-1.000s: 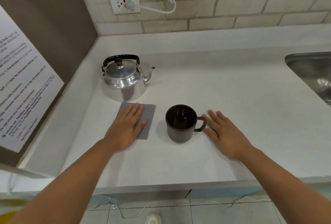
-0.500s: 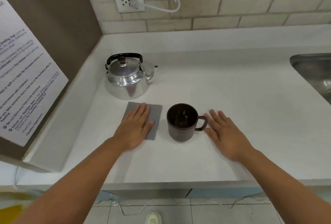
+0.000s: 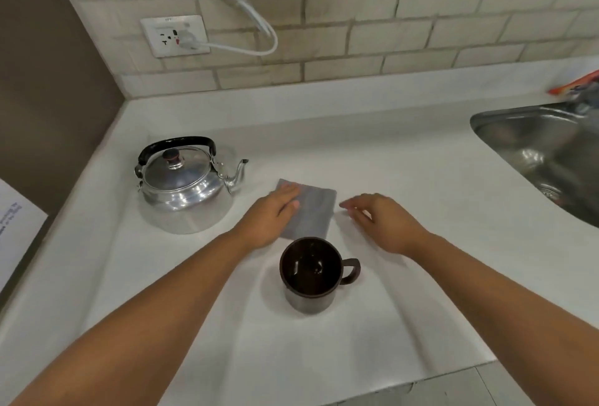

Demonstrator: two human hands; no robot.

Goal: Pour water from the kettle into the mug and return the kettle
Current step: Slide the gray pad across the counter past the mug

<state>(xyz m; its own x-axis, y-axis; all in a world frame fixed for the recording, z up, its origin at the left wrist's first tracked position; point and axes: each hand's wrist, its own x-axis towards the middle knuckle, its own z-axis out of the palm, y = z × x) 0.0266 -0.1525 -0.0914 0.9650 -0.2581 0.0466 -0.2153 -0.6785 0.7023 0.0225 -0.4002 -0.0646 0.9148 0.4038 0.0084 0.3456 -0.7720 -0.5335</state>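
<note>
A polished metal kettle [image 3: 183, 190], round-bodied with a domed lid, dark knob, black arched handle and a thin curved spout, stands upright on the smooth white counter [image 3: 405, 178], well to the left of the left hand [image 3: 275, 217] and untouched. That hand lies palm down with fingers flat and together on the left part of a thin grey square cloth [image 3: 309, 209], holding nothing. The right hand [image 3: 382, 220] is just off the cloth's right edge, fingers loosely spread and slightly curled, empty; motion blur makes it hard to say whether its fingertips touch the counter. A dark brown cylindrical mug [image 3: 311, 274], matte outside, sits upright nearer the person than both hands, between the forearms, its handle pointing right. A steel sink [image 3: 531, 146] lies far right of the right hand
</note>
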